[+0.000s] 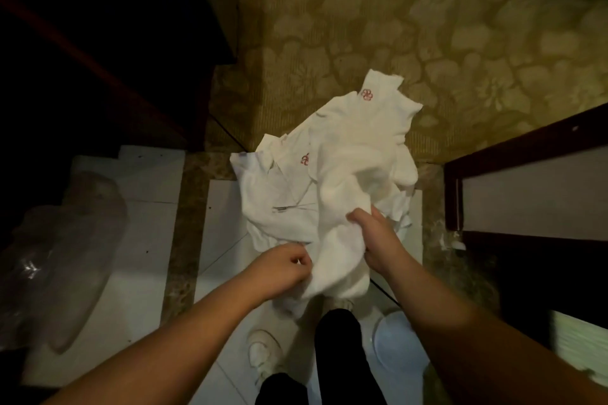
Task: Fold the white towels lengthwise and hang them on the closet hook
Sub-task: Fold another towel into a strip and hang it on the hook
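A crumpled heap of white towels with small red embroidered logos lies on the floor, across the seam between white tiles and patterned carpet. My right hand grips a bunched fold at the heap's near right side. My left hand pinches the near edge of the same white cloth, fingers closed on it. The cloth hangs slightly raised between both hands above my shoes. No closet hook is visible.
A dark closet or cabinet fills the upper left. Crumpled clear plastic lies on the tiles at left. A dark wooden frame stands at right. A pale round bin sits by my right leg. Patterned carpet stretches ahead.
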Demonstrator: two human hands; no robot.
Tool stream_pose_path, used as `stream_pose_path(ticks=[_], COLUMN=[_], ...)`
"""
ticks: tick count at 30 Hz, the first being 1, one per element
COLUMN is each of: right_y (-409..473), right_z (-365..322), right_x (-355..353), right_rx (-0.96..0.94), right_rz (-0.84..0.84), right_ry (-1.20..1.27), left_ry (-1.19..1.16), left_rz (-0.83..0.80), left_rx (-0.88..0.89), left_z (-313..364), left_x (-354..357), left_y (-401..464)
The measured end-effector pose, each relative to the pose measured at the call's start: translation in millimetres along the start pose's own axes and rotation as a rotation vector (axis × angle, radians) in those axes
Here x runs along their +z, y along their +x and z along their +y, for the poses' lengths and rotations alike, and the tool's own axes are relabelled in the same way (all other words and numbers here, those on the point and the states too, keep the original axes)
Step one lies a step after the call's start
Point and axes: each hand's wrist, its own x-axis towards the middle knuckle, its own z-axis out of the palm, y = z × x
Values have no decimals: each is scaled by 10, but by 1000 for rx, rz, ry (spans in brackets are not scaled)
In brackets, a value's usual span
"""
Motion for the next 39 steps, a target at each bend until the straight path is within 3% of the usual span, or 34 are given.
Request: stream_pose_path(ticks=[2, 5, 10, 14, 22, 26, 32, 35, 37, 39], right_y=[-392, -991, -1930, -2596, -3569, -3962, -4242, -4390, -4584, -4850], right_z=[-100, -181, -325, -444, -487, -359, 41, 221, 179, -27], right_x=[25, 64, 124, 242, 309, 139, -143, -252, -278, -239], right_rx=[-28, -135, -274, -394, -453, -476, -539, -532, -585, -732], right_rz=[-76, -162, -340, -396, -438, -404, -369, -463, -423, -347], right_ry=[9, -178, -376, -415, -409, -536, -981, -1231, -1352, -1321], left_ry=[-213, -421, -858, -1015, -1441, -1357, -740, -644, -579, -414], left_rz=[113, 233, 236, 90, 119, 341, 884, 959, 925, 884], left_rx=[-57, -71, -187, -301, -108, -39, 16, 118, 140, 156], left_z=[19, 149, 263, 86, -73, -33, -19, 101, 179, 235], left_x=[-37, -211, -442, -509, -405, -235, 104, 325, 484, 612], left_y=[-200, -449, -861, -1394, -2221, -2710, -3449, -3910, -4267, -4662])
